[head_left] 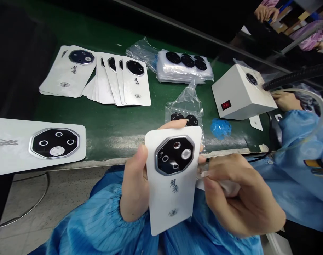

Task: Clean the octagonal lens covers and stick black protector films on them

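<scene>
My left hand (136, 180) is closed around a white phone back cover (170, 198), holding it upright above the bench's front edge. The cover has a black octagonal camera panel in a silver ring, with dark characters and a round emblem below. Beside the cover's right edge, my right hand (243, 194) is closed in a pinch. Something whitish and translucent shows between its fingers and in its palm, too unclear to name. Behind the cover lies a clear plastic bag (186, 102) with round black camera lens pieces, partly hidden by my left fingers and the cover.
Several white covers (136, 90) lie fanned on the green bench (119, 124); another cover (15, 148) juts in from the left. Bagged lens pieces (177, 72), blue finger cots (221, 128) and a white box (238, 94) with a red switch stand behind. A co-worker's hand (287, 101) is right.
</scene>
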Tool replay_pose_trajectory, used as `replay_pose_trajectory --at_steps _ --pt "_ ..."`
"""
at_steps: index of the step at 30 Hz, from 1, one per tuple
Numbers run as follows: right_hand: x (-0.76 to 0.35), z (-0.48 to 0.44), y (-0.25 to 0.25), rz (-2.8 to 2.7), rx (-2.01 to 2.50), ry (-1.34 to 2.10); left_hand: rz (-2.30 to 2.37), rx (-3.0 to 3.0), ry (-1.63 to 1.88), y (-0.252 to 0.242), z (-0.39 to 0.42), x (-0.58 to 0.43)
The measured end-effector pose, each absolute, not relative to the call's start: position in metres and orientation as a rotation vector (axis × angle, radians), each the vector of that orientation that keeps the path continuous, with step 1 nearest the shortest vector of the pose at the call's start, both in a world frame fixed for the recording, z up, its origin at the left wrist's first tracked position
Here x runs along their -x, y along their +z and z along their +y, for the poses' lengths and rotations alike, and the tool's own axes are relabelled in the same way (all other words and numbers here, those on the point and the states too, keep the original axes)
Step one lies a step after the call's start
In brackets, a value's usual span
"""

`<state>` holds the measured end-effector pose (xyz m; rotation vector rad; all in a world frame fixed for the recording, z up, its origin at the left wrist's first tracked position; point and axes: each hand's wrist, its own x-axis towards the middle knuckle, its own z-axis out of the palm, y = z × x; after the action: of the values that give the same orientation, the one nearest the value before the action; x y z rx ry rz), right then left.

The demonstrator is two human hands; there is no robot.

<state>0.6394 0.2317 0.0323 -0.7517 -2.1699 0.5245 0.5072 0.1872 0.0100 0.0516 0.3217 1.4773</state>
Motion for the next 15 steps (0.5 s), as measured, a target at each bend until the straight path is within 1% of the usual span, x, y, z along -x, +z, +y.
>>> replay_pose_trajectory --at_steps 4,9,15 --pt "-0.631 0.233 0.037 -2.264 0.677 0.543 0.35 -0.098 1.536 0.011 0.187 -0.511" --pt "-0.624 0.233 0.035 -2.299 0.708 0.556 0.338 -0.143 1.616 0.01 0.186 -0.515" --pt "-0.621 0.232 0.031 -2.303 0.77 0.531 0.307 -0.265 1.632 0.006 0.185 -0.515"
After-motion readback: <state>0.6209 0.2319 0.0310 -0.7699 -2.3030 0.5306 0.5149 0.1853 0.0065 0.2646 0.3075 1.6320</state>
